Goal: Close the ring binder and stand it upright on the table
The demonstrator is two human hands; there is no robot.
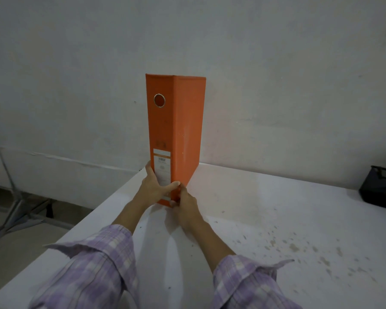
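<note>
Both hands clamp the base of the orange ring binder (176,121). Left hand (153,186): fingers up the far left edge of the spine, thumb across the spine's white label (162,167), grip closed on it. Right hand (185,205): wrapped round the lower near corner at the cover side, grip closed on the binder too. Binder shut, upright, spine toward the camera, metal-rimmed finger hole (159,100) near the top at 12 o'clock. Base appears to sit on the white counter (265,208), close to the wall (276,74). Plaid sleeves (98,268) at 6 o'clock. Dark specks on the counter at 4 o'clock. Black container (380,190) at 3 o'clock, well apart.
</note>
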